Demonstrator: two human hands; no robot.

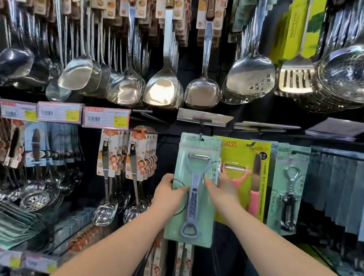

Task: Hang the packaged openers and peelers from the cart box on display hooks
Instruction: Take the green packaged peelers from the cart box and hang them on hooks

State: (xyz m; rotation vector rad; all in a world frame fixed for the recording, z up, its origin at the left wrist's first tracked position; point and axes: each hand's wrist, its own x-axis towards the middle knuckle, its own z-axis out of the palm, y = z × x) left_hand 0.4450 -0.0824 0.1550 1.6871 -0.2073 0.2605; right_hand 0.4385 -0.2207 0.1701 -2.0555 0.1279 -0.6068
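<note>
A pale green carded pack with a grey peeler-opener hangs in front of me, its top hole at a black display hook. My left hand grips the pack's left edge at mid height. My right hand holds its right edge, thumb on the front. Beside it to the right hangs a yellow pack with a pink peeler and knife, then a green pack with a metal corkscrew opener. The cart box is out of view.
Steel ladles and spatulas hang in a row overhead, with colanders at upper right. Price tags line the rail at left. Carded tongs hang left of the pack. More carded packs crowd the hooks at right.
</note>
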